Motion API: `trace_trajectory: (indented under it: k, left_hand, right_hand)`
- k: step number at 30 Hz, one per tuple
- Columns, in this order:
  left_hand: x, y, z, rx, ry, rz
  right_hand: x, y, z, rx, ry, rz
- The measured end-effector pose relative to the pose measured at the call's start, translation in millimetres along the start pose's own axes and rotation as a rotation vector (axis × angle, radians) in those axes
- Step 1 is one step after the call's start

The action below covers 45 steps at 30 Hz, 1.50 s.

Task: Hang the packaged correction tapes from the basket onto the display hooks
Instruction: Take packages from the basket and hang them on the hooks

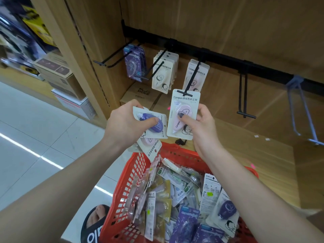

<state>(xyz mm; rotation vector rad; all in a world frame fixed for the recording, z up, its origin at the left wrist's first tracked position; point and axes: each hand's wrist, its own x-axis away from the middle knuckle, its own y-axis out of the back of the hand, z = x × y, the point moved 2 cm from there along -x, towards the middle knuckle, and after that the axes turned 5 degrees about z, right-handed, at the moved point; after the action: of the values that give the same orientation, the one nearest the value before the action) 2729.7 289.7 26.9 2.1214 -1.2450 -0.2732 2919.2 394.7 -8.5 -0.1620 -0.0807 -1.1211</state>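
Both hands raised over red basket (133,174), each grasping packaged tape.

Left hand (126,123) pinching purple pack (154,123); right hand (201,125) gripping pink pack (183,113) upright at hook tip (184,93).

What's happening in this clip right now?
A person is stocking correction tapes from a red basket onto display hooks. The right hand holds a pink tape pack at the tip of a hook that already carries a matching pack. The left hand grips a purple tape pack with more beneath it.
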Motion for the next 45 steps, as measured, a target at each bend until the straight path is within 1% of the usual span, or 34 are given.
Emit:
trace_trajectory:
  k: [5, 10, 16, 19, 22, 26, 29, 32, 37, 41, 43, 45]
  left_hand:
    - [0, 2, 2, 0.009, 0.01, 0.002]
    - [1, 3, 1, -0.018, 0.005, -0.008]
    - [1, 0, -2, -0.009, 0.007, 0.002]
    - [-1, -2, -4, -0.017, 0.006, 0.002]
    - [-3, -4, -6, 0.0, 0.012, 0.002]
    - [-6, -7, -8, 0.061, 0.021, -0.005]
    - [-6, -8, -10, 0.1, 0.021, 0.0]
    - [-7, -9, -11, 0.144, 0.028, 0.007]
    - [-8, -12, -12, 0.259, 0.083, -0.002]
    - [-9, -15, -14, 0.388, 0.153, 0.01]
    - [-8, -17, -14, 0.43, 0.17, 0.016]
    - [-6, -19, -13, 0.447, 0.175, 0.021]
  right_hand:
    - [-16, -5, -7, -0.014, -0.011, -0.058]
    - [-54, 0, -12, 0.029, -0.055, -0.18]
    - [-105, 4, -14, 0.018, -0.18, -0.283]
    - [-117, 6, -13, -0.056, -0.207, -0.3]
    - [-123, 8, -13, -0.056, -0.261, -0.295]
    - [-125, 11, -12, -0.095, -0.402, -0.234]
    - [-118, 13, -8, -0.167, -0.456, -0.207]
    - [-99, 10, -5, -0.188, -0.482, -0.195]
    - [-38, -3, -6, -0.205, -0.494, 0.051]
    - [8, -5, -8, -0.26, -0.458, 0.227]
    - [24, -7, -9, -0.291, -0.493, 0.299]
    - [33, -8, -11, -0.337, -0.547, 0.334]
